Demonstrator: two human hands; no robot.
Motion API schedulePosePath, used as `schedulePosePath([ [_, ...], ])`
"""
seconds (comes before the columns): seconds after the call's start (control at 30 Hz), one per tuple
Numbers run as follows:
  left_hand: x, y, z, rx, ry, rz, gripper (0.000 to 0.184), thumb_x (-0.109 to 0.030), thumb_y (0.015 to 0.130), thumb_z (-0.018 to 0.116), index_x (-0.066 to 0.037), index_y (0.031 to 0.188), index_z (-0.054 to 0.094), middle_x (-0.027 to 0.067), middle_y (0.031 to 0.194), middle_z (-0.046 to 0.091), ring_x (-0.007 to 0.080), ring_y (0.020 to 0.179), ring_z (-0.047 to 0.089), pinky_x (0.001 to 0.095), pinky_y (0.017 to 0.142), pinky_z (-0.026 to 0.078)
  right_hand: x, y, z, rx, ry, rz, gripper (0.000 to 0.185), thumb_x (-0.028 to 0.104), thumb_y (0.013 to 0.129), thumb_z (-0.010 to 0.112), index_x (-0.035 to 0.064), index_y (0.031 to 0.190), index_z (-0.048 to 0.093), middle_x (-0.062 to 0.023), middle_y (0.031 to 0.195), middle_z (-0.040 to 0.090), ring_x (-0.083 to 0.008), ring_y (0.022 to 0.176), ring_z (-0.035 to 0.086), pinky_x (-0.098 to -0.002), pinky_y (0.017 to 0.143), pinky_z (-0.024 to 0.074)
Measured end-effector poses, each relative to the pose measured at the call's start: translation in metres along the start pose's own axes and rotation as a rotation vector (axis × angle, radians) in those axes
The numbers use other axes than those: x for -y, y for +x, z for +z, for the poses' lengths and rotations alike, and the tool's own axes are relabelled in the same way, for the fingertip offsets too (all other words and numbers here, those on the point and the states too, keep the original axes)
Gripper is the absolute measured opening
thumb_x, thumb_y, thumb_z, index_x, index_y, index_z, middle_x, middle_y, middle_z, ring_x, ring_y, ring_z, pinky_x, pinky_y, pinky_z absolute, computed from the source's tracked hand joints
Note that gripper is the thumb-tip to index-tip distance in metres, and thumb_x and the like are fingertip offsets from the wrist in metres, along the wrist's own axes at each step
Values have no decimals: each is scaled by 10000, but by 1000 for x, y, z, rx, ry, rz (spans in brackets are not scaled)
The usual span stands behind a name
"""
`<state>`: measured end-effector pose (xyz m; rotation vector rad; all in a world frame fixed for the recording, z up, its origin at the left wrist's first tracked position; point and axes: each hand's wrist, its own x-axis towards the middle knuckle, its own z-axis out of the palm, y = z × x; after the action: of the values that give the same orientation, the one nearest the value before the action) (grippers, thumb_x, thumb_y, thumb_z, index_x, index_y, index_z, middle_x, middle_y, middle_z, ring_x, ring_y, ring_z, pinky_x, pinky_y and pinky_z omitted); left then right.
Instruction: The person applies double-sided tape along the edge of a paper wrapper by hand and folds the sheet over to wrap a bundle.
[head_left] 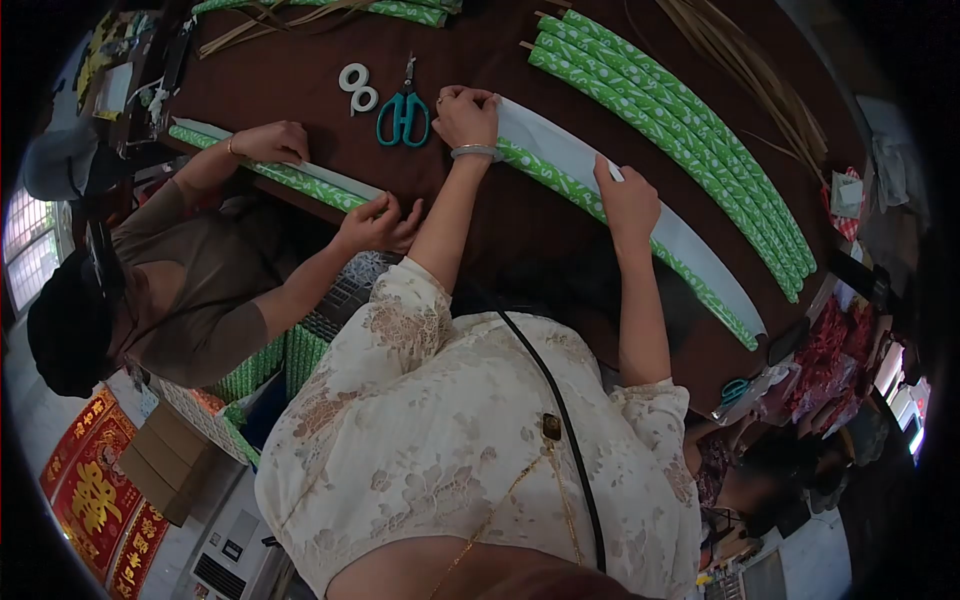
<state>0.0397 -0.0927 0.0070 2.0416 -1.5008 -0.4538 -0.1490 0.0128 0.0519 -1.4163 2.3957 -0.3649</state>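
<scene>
Along the front edge of the brown worktop (290, 85) runs a green-and-white paper strip (560, 145), its left end pinched by the left hand's (468, 118) fingers, its middle gripped by the right hand's (630, 205). Teal scissors (387, 122) lie alongside.

A window (28, 245) glows beyond the brown table (300, 90).

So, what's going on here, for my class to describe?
One person's left hand is at the left end of a green-and-white strip, with the right hand farther along it. To their left, a co-worker's hands are on a similar strip. Green patterned rolls lie beyond the right hand; scissors and two white rings lie near the left hand.
</scene>
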Motion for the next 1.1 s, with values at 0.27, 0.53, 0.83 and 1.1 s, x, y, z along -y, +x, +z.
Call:
schedulePosePath([
  [0.27,-1,3,-2,49,37,-12,99,-245,650,734,-170,693,687,21,940,553,234,966,515,432,775,408,-2,8,-24,241,36,24,625,601,778,487,-7,712,611,-202,787,605,-360,782,586,-442,681,452],
  [0.53,1,3,-1,66,25,-16,97,-253,661,722,-174,706,689,18,970,552,237,991,500,430,798,394,-61,20,-57,377,242,76,638,624,767,491,1,712,616,-205,726,589,-354,741,578,-406,683,441],
  [0.83,1,6,-2,93,70,-21,114,-268,671,715,-177,733,689,25,1002,546,235,1018,487,427,823,383,-51,-2,-59,195,-221,38,541,523,790,508,-3,717,611,-161,795,592,-333,750,589,-417,668,470],
  [1.1,1,5,-1,90,92,1,117,-274,677,712,-172,731,688,34,1003,548,243,1009,493,430,823,390,-51,-4,-42,39,-308,5,482,477,764,550,6,764,653,-123,814,590,-292,783,586,-421,624,490],
])
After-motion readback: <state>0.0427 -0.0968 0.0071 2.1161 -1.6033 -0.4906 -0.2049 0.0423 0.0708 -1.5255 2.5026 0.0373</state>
